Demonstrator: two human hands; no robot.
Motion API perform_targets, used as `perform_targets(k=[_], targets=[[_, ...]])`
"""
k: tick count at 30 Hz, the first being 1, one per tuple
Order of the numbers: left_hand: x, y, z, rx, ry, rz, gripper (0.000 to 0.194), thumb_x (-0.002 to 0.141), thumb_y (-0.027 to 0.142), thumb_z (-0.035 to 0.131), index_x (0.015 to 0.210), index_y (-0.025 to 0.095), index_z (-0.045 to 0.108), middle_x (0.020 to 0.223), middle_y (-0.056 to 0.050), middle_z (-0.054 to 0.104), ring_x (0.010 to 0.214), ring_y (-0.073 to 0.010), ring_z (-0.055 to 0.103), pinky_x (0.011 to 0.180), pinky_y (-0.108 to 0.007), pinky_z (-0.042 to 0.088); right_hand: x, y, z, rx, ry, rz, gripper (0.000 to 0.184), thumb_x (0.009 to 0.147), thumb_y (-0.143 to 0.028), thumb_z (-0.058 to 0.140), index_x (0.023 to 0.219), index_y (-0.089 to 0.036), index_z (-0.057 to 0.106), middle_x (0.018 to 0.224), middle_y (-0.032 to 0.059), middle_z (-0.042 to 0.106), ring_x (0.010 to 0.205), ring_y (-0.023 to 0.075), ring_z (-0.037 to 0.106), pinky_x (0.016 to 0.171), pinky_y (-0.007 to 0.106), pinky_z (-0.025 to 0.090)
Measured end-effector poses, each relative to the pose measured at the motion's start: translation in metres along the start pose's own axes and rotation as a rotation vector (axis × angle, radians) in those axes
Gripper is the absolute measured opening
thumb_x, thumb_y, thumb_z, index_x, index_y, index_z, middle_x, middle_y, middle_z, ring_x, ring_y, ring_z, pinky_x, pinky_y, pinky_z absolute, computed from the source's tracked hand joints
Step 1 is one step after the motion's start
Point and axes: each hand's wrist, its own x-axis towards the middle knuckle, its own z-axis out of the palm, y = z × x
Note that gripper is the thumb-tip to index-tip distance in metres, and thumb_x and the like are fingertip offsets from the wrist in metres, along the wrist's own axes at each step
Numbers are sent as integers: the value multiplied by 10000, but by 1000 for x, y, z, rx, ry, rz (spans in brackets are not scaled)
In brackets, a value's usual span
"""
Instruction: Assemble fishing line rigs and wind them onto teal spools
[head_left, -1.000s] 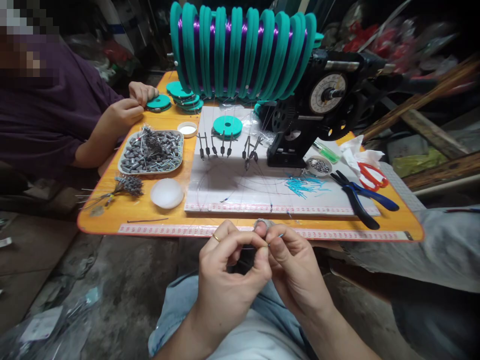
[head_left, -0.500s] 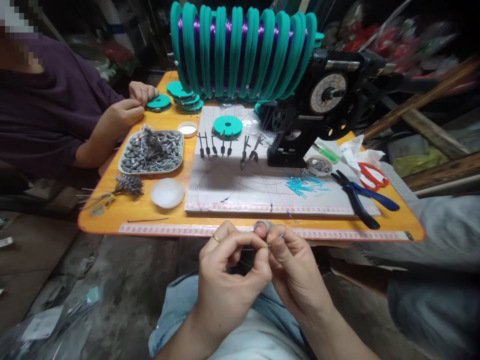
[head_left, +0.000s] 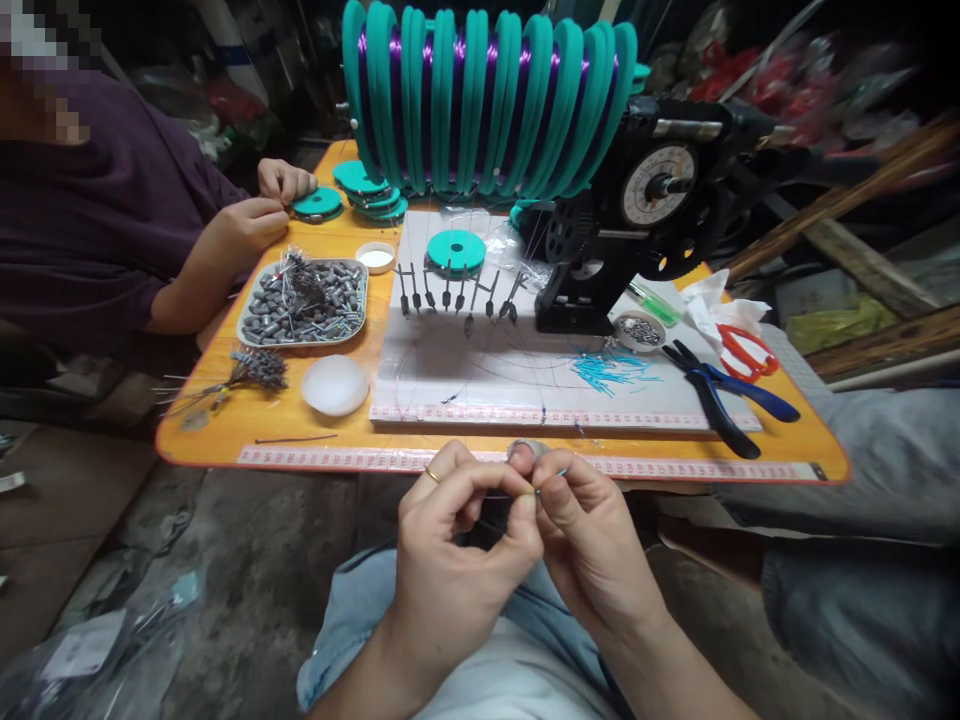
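My left hand (head_left: 457, 560) and my right hand (head_left: 589, 535) meet just below the near edge of the orange table (head_left: 225, 420), over my lap. Both pinch a thin fishing line and a small blue tube (head_left: 559, 472) between thumb and forefinger. The line runs up onto the white board (head_left: 450, 370), where several dark sinkers (head_left: 450, 290) hang in a row. More blue tubes (head_left: 611, 368) lie scattered on the board. Behind it stands a rack of teal spools (head_left: 480, 95) wound with purple line.
A person in a purple shirt sits at the left, hands (head_left: 262, 205) on a teal disc. A metal tray of grey weights (head_left: 304, 305), a white lid (head_left: 334, 385), blue pliers (head_left: 720, 395), red scissors (head_left: 742, 350) and a black winding machine (head_left: 645, 210) stand on the table.
My hands have hardly moved. One hanging sinker on the board has swung slightly to the left.
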Motion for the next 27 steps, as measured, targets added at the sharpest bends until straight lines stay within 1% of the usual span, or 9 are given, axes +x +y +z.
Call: perform_targets(k=[4, 9, 12, 15, 22, 27], targets=[[0, 0, 0, 4, -10, 3, 130, 779, 85, 664, 799, 212, 683, 654, 41, 435, 585, -89, 428, 520, -184, 379, 1, 0, 1, -6, 10, -11, 86, 815, -298, 780, 780, -234, 735, 923, 11, 701, 844, 108, 644, 806, 215, 519], [0, 2, -1, 15, -29, -2, 133, 785, 80, 648, 798, 209, 679, 662, 46, 435, 582, -82, 426, 536, -178, 395, 0, -3, 2, -63, 22, -23, 89, 804, -308, 789, 768, -245, 738, 903, 9, 705, 813, 117, 645, 792, 239, 520], [1, 3, -2, 33, -43, -7, 133, 782, 76, 645, 797, 204, 678, 672, 40, 465, 585, -79, 432, 528, -173, 386, -2, -6, 6, -114, 97, -35, 149, 745, -348, 834, 733, -240, 731, 880, 15, 709, 808, 136, 643, 791, 260, 518], [2, 4, -2, 43, -52, 2, 128, 778, 76, 646, 790, 199, 677, 658, 46, 453, 574, -75, 425, 529, -171, 387, -3, -8, 10, -152, 171, -48, 224, 684, -396, 869, 695, -230, 719, 863, 23, 706, 798, 147, 635, 796, 278, 517], [1, 6, -5, 33, -65, -9, 137, 780, 69, 641, 787, 200, 678, 660, 52, 436, 587, -76, 433, 580, -176, 438, -2, -8, 9, -195, 145, -82, 220, 680, -418, 868, 703, -242, 737, 833, 22, 710, 738, 141, 624, 764, 281, 518], [0, 3, -2, 7, -23, 15, 129, 787, 75, 669, 797, 201, 691, 659, 48, 454, 585, -73, 438, 534, -168, 407, -1, -7, 8, -141, 134, -79, 194, 678, -397, 874, 698, -255, 744, 838, 2, 711, 755, 121, 633, 752, 240, 516]])
